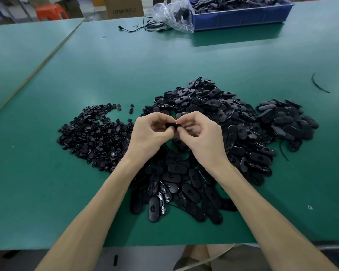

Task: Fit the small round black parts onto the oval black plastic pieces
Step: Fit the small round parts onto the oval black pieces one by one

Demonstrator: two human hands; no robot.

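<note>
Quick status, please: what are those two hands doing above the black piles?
Left hand and right hand both pinch one black plastic part. Small round black parts piled left, oval black plastic pieces heaped right and beneath. Nothing in the way.

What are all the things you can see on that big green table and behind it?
table: one, green, under everything.
small round black parts: many, black, piled left of the hands.
oval black pieces: many, black, heaped beneath and right of the hands.
bin: one, blue, far right, holding black parts.
plastic bag: one, clear, beside the bin.
cable: one, black, near the bag.
cardboard box: one, brown, behind the table.
stool: one, orange, far left.
held black piece: one, black, between both hands.
left hand: one, bare, pinching that piece.
right hand: one, bare, pinching it too.
</note>
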